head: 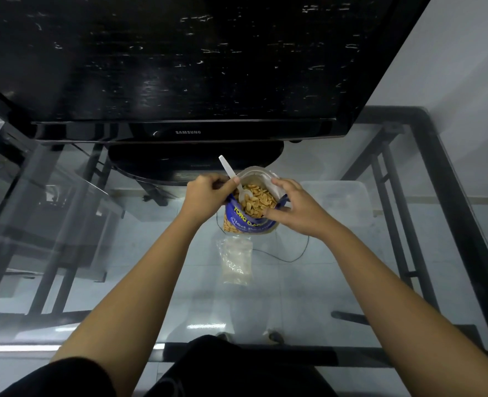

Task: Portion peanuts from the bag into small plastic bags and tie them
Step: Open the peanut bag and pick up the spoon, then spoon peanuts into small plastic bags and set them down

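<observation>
Leftmost, the left hand [205, 193] curls its fingers round the left rim of the open peanut bag [251, 216], beside the white plastic spoon [232, 176] whose bowl lies in the peanuts [255, 200]. Right of it, the right hand [297, 210] pinches the bag's right rim, thumb at the near edge. Nearer, a small clear plastic bag [235, 259] lies flat on the glass table [351, 267].

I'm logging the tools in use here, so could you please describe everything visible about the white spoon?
The white spoon looks like thin plastic. It leans tilted, its bowl down among the peanuts in the open blue peanut bag, its flat handle pointing up and away towards the monitor base. The left hand pinches the handle just above the bag's rim; the right hand grips the bag.
</observation>
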